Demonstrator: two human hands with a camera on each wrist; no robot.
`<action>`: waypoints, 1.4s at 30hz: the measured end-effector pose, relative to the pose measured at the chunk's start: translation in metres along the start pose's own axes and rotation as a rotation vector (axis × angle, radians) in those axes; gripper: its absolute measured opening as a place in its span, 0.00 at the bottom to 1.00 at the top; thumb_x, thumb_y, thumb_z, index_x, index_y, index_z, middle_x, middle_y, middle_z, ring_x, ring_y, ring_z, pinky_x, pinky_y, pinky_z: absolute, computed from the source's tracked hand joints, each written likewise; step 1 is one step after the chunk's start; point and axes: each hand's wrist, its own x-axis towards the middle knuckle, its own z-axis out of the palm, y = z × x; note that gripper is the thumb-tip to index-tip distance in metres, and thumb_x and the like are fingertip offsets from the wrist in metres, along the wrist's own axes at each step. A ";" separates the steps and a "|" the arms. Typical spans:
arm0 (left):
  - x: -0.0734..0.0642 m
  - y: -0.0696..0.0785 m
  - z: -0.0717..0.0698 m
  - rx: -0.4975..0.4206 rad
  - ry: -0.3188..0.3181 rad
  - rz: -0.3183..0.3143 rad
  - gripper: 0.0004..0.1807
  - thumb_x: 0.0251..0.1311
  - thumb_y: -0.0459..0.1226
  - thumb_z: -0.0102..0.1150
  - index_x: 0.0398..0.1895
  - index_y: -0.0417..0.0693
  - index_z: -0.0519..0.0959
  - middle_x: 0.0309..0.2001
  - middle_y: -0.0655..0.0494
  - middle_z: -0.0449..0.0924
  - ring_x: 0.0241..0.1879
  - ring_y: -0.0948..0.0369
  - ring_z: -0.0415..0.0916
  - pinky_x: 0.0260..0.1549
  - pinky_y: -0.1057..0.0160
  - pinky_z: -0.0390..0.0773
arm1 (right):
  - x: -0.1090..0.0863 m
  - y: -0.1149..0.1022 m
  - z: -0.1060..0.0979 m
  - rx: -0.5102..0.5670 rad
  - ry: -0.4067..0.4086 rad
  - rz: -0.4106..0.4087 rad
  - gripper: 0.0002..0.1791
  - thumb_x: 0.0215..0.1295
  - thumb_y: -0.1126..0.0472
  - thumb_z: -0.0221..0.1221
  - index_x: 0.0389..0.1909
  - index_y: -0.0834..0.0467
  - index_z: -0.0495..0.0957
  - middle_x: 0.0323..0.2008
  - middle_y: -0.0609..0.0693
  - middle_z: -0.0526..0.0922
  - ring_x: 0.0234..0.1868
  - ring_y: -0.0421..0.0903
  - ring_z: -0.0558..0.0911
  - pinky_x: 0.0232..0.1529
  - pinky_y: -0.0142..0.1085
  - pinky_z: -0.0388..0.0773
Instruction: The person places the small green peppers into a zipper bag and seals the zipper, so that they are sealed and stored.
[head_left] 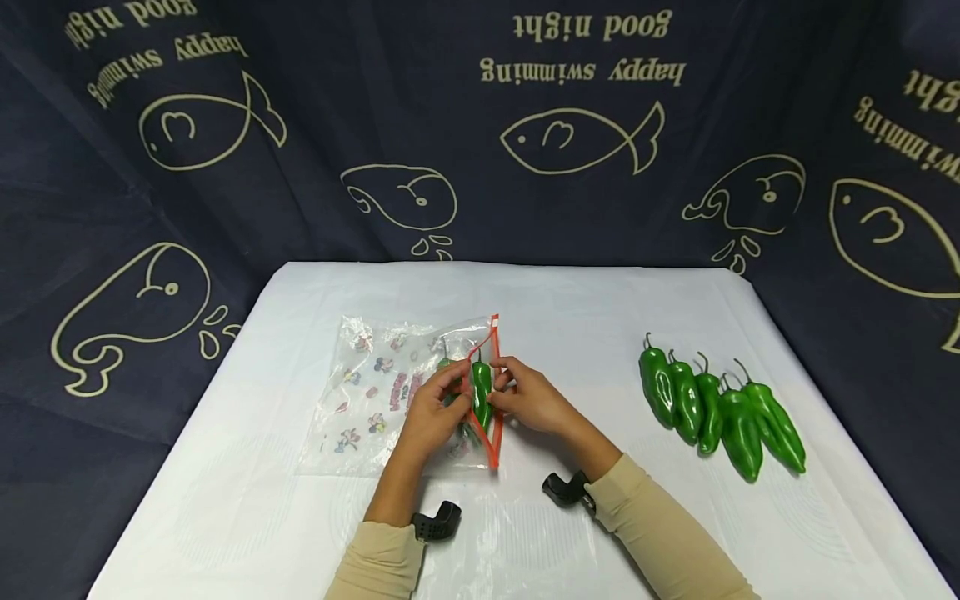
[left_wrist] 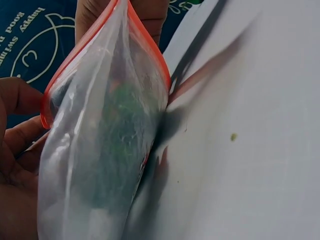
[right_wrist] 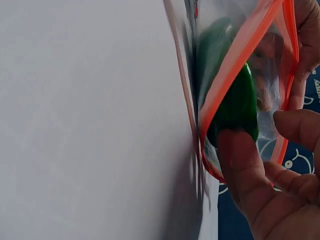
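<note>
A clear zip bag [head_left: 375, 400] with small cartoon prints and a red-orange zip edge lies on its side, its mouth spread toward the right. My left hand [head_left: 435, 417] pinches the upper lip of that mouth and lifts it. Just inside the opening is a glossy green pepper [head_left: 482, 387], with another green pepper [head_left: 446, 363] deeper in, seen through the plastic. My right hand [head_left: 532, 396] is at the mouth; in the right wrist view its thumb [right_wrist: 242, 160] presses the near pepper while the forefinger stands apart from it. The left wrist view shows a blurred green shape through the plastic.
Several green peppers [head_left: 708, 408] lie in a row on the right of the white-covered table [head_left: 600, 300]. A dark cloth [head_left: 465, 217] with fish drawings hangs behind the table and along its sides. Black wrist cameras sit near both sleeves.
</note>
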 end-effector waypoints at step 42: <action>0.002 -0.006 0.002 -0.072 -0.001 -0.071 0.23 0.61 0.19 0.53 0.62 0.27 0.72 0.62 0.32 0.70 0.50 0.38 0.75 0.30 0.69 0.82 | -0.034 0.011 -0.067 -0.243 0.041 -0.039 0.26 0.69 0.60 0.58 0.67 0.60 0.69 0.58 0.61 0.78 0.53 0.55 0.80 0.50 0.49 0.79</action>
